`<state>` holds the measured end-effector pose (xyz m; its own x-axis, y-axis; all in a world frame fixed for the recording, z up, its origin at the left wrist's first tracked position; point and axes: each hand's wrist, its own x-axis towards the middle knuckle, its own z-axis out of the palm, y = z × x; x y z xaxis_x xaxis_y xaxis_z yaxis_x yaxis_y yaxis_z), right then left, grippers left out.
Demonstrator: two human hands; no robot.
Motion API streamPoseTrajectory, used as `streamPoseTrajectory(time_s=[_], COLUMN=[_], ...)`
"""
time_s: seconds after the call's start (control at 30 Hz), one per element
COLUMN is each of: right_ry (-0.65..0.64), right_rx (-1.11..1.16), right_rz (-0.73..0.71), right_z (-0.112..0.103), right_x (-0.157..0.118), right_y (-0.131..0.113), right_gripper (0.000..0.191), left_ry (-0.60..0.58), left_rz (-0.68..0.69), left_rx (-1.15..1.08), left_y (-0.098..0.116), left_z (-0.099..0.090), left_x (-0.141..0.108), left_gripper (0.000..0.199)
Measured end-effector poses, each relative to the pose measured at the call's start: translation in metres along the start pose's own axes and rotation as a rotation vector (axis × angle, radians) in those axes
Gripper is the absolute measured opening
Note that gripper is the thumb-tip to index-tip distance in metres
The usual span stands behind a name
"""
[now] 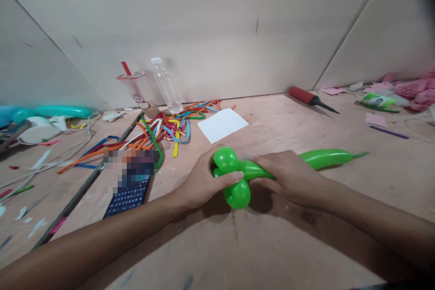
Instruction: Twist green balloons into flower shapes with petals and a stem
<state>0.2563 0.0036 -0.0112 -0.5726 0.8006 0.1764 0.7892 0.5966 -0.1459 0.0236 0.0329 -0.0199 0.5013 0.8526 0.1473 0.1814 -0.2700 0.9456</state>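
A long green balloon [326,157] lies across the middle, twisted into round bubbles at its left end. My left hand [204,179] is closed around these bubbles, its thumb pressed over the twist between them. Just to the right, my right hand [288,174] grips the straight part of the same balloon, fingers wrapped over it. Beyond this hand the balloon runs on to the right and ends in a thin uninflated tip. Some of the bubbles are partly hidden behind my left thumb and palm.
Uninflated balloons [176,133] lie heaped at the left, near a phone [131,197], a lidded cup [134,88] and a plastic bottle [167,86]. White paper [222,125] lies ahead. A red pump [302,95] and pink scraps [375,120] are at right.
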Motion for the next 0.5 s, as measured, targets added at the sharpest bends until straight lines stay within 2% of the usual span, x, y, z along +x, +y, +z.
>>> streamPoseTrajectory(time_s=[0.13,0.27,0.37,0.5], right_ry=[-0.124,-0.263,-0.204,-0.063], right_rx=[-0.003,-0.04,-0.014,0.031], right_rz=[-0.018,-0.057,0.014,0.058], right_z=[0.009,0.008,0.005,0.002], right_x=[0.002,0.003,0.003,0.002], right_y=[0.0,-0.003,-0.005,-0.006], right_gripper=[0.016,0.022,0.025,0.031], left_ry=[-0.052,-0.113,-0.156,-0.172], left_rz=[-0.031,-0.091,-0.142,-0.136], left_rx=[-0.018,-0.072,-0.088,-0.029], left_y=[-0.009,-0.01,-0.003,0.006], left_z=[-0.001,-0.004,-0.006,-0.012], left_x=[0.003,0.005,0.004,0.005], left_gripper=[0.039,0.038,0.036,0.035])
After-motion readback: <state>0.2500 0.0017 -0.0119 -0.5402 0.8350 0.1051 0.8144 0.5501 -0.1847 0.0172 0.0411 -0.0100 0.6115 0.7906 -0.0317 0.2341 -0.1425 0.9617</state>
